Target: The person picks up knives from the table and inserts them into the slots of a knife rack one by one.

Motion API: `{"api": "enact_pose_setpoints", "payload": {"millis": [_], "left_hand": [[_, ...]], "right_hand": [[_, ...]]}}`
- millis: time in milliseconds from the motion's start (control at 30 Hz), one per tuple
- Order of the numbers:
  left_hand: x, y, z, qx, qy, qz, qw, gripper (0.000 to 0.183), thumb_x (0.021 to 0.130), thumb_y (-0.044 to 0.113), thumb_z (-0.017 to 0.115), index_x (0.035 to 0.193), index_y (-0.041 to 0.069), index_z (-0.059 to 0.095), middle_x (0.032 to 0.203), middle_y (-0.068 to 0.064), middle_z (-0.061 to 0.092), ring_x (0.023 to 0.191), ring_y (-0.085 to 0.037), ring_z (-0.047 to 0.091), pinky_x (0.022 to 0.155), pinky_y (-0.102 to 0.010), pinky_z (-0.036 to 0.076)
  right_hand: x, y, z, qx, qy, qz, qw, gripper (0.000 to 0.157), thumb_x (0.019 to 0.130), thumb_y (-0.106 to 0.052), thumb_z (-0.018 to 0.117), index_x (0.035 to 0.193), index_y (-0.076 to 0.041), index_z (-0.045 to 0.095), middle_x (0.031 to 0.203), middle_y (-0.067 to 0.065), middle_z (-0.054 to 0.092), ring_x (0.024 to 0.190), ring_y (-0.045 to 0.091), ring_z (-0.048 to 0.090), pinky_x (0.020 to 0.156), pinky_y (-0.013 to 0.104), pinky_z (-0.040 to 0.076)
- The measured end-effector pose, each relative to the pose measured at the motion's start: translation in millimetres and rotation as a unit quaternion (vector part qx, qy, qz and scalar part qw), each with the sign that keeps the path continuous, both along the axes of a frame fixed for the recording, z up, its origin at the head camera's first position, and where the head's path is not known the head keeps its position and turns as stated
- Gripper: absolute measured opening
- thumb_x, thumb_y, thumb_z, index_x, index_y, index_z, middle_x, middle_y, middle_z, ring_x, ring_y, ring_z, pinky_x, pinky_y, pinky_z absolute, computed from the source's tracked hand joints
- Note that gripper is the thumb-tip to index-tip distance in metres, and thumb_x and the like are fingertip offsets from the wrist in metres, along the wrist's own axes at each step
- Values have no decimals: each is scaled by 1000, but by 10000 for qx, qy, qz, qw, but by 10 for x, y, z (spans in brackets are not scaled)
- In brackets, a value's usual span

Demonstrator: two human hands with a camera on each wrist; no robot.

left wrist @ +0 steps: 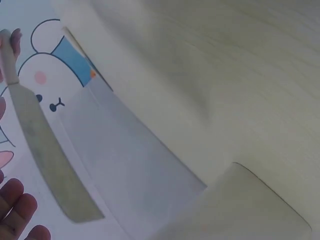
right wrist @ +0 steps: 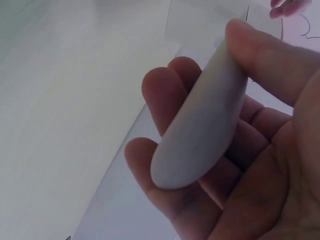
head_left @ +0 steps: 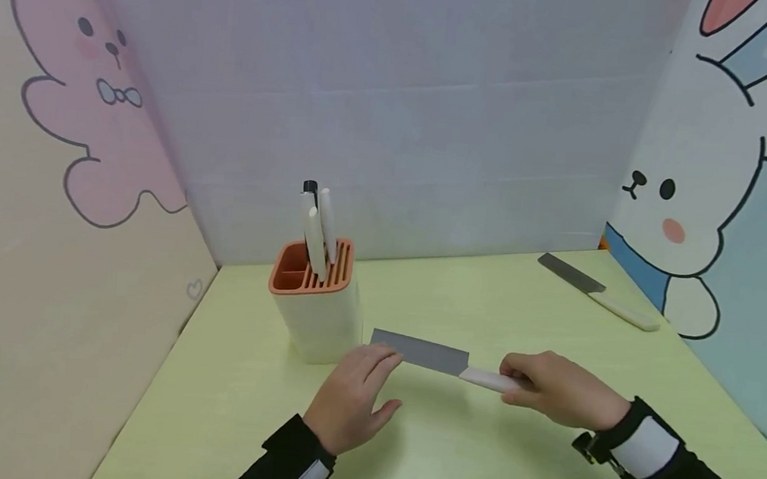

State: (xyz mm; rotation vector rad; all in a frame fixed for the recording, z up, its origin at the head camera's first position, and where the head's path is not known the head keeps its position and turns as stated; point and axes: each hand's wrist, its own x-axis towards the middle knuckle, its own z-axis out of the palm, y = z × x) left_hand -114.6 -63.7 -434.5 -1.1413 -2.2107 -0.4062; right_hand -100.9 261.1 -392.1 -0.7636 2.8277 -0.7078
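A cleaver-like kitchen knife (head_left: 420, 351) with a broad grey blade and white handle is held above the table, its blade pointing left. My right hand (head_left: 558, 388) grips its handle; in the right wrist view the thumb lies along the white handle (right wrist: 200, 125) and the fingers curl beneath. My left hand (head_left: 357, 397) is beside the blade's front end, fingers loosely extended and thumb apart, holding nothing. In the left wrist view its fingertips (left wrist: 22, 210) show beside the blade (left wrist: 50, 155), with a gap between.
Behind my left hand stands a white knife block (head_left: 317, 325) with an orange slotted top, holding several knives by white or black-tipped handles (head_left: 318, 234). Another white-handled knife (head_left: 598, 290) lies at the table's back right. Cartoon-printed panels (head_left: 394, 119) enclose the pale green table (head_left: 474, 460).
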Motion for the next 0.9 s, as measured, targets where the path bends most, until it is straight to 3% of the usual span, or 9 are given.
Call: {"api": "enact_pose_setpoints", "payload": {"millis": [200,467,600,700,800,900], "left_hand": [[-17,55,-69,-142,-3,23,9999,46,73,20,76,114,6,62,110,-5,62,105,-18,56,95,-32,46],[-8,-13,-154,-287,407,269,9984,14,79,15,71,93,14,73,85,5,68,79,-8,61,69,-25,56],[-31,-54,-209,-85,612,294,9977,12,79,12,71,90,13,74,80,5,68,72,-6,62,60,-21,56],[-64,-59,-224,365,779,293,9959,10,79,11,70,89,11,74,76,4,67,68,-6,62,57,-22,56],[-106,-51,-213,831,820,283,9928,10,79,11,69,88,9,74,74,2,67,65,-7,62,55,-22,56],[-149,-44,-198,1062,688,287,9915,12,80,11,70,90,7,74,73,0,67,62,-8,61,55,-21,55]], "right_hand": [[61,-119,77,-90,-74,430,9990,15,84,-38,64,93,-30,56,70,-13,53,58,2,44,50,21,39],[99,-174,157,-169,-456,885,9949,17,86,-44,59,96,-30,59,73,-15,56,59,2,46,51,21,41],[29,-182,198,-613,-429,763,9943,21,88,-44,56,100,-27,61,75,-13,59,58,3,46,49,20,41],[-66,-196,227,-1304,-249,319,9906,31,88,-40,58,111,-20,58,81,-9,63,57,6,47,47,22,41],[-150,-233,249,-2347,-423,-266,9708,45,88,-32,61,126,-12,47,89,1,66,64,13,55,54,22,48],[-196,-338,261,-3605,-930,-738,9252,54,91,-25,58,136,-7,34,100,14,63,81,20,61,71,25,54]]}}
